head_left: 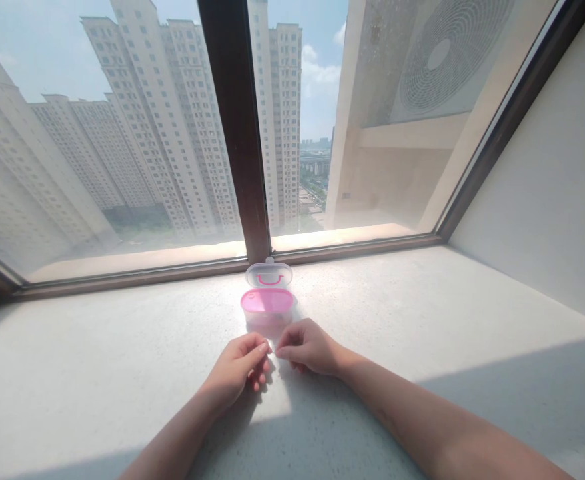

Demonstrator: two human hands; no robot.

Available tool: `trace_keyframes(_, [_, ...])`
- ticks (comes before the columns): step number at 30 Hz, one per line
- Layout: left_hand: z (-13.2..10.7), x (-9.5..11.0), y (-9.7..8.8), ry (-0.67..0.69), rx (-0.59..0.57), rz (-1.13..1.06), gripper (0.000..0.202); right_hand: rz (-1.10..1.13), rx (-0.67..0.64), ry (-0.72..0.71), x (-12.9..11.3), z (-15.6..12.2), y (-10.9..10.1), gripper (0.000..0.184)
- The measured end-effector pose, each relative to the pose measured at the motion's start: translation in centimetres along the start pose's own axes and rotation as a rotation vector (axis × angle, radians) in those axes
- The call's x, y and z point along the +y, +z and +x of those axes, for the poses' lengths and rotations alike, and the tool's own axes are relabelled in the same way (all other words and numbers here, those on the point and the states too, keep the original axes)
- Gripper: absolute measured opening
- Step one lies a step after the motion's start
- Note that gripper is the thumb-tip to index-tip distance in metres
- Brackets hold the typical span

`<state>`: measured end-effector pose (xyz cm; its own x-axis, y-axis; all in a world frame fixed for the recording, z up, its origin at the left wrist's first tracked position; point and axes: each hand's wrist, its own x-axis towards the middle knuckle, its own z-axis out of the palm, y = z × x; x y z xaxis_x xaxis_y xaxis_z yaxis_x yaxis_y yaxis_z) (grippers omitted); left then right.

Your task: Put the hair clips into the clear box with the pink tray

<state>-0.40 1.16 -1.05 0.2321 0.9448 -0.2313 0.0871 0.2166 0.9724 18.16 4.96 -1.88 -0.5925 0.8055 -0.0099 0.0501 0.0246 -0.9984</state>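
A small pink plastic box (266, 305) stands on the white window sill (122, 360), its clear lid (269, 275) swung up and leaning toward the window frame. Just in front of the box, my left hand (237, 373) and my right hand (307, 348) meet with fingertips pinched together. Both hands are closed in a pinch, and whatever lies between the fingers is too small to make out.
A dark window frame post (237, 133) rises right behind the box. A white wall (547, 200) closes the sill on the right. Sunlight falls across the sill's middle, with shade nearer me. High-rise buildings show through the glass.
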Motion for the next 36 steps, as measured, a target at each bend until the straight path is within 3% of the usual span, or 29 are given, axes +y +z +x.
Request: trace_keyframes(36, [0.08,-0.10,-0.05,0.001,-0.021,0.000,0.031,-0.016,-0.029,-0.021,-0.17,-0.06,-0.07,0.016])
